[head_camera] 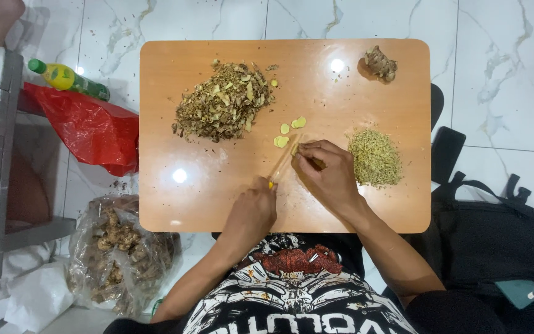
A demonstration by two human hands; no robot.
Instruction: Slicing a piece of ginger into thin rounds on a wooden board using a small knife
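On the wooden counter, the left hand is clenched around the handle of a knife, whose blade points toward one o'clock. The right hand pinches a small piece of ginger against the counter, touching the blade tip. Pale ginger slices lie just beyond, at twelve o'clock from the hands. A heap of peelings sits at eleven o'clock, a mound of minced ginger at three o'clock beside the right hand, and a whole ginger root at one o'clock near the counter's far corner.
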